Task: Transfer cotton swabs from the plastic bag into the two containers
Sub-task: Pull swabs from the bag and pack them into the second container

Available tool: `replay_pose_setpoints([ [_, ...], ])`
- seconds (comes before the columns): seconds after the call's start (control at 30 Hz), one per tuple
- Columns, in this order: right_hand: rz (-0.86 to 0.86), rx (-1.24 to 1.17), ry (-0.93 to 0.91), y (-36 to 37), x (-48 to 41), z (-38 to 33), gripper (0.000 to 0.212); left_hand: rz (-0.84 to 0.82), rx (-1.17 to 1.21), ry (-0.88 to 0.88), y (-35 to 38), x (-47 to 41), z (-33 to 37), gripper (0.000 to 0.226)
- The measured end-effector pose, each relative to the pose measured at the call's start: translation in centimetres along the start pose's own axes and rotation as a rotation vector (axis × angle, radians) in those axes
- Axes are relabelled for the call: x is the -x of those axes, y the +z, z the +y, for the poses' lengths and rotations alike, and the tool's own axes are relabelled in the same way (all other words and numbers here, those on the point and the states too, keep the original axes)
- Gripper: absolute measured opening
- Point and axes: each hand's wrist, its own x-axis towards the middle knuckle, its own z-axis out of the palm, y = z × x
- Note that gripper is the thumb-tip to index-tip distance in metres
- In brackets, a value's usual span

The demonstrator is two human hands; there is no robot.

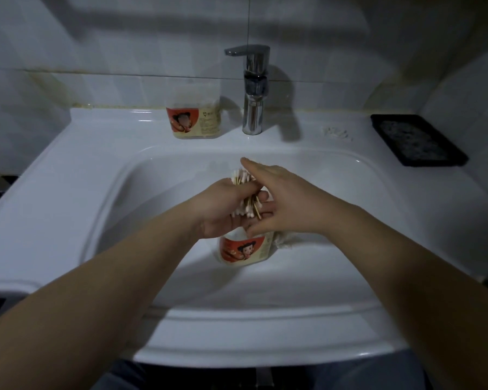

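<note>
At the centre of the frame the left hand (226, 209) curls around a loose bundle of cotton swabs (241, 177), while the right hand (282, 204) lies flat against them with straight fingers. The thin wooden sticks with soft white tips look splayed, so it probably pays to square them up and lower them together into the clear, round-cornered plastic container (245, 250) just below in the glossy white sink (68, 170). A second container (193, 119), already holding swabs, stands upper centre beside the chrome tap (252, 88).
</note>
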Motion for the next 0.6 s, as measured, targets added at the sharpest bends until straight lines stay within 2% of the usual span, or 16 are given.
replay_pose_setpoints([
  [0.07, -0.008, 0.044, -0.004, 0.03, -0.02, 0.21, 0.120, 0.006, 0.010, -0.011, 0.03, 0.09, 0.18, 0.018],
  [0.17, 0.061, 0.091, -0.030, 0.09, -0.28, 0.37, 0.098, 0.007, 0.007, -0.032, 0.22, 0.32, 0.30, 0.014],
  [0.3, 0.017, -0.125, 0.029, 0.35, -0.07, -0.01, 0.115, -0.010, 0.027, -0.037, 0.28, 0.46, 0.41, 0.017],
  [0.33, 0.036, -0.132, 0.020, 0.39, -0.17, -0.12, 0.113, -0.011, 0.023, -0.045, 0.25, 0.45, 0.40, 0.017],
  [0.43, 0.136, -0.099, -0.015, 0.14, -0.42, -0.29, 0.093, -0.013, 0.035, -0.057, 0.07, 0.30, 0.31, 0.015],
  [0.5, 0.137, -0.145, 0.003, -0.08, -0.31, -0.29, 0.091, 0.004, 0.034, -0.051, 0.08, 0.26, 0.39, 0.014],
  [0.57, 0.150, -0.226, 0.037, -0.28, -0.21, -0.14, 0.087, 0.088, 0.027, -0.033, 0.03, 0.15, 0.68, 0.016],
  [0.6, 0.200, -0.253, 0.070, -0.40, -0.23, 0.11, 0.074, 0.148, 0.045, -0.017, -0.10, -0.01, 0.83, 0.016],
])
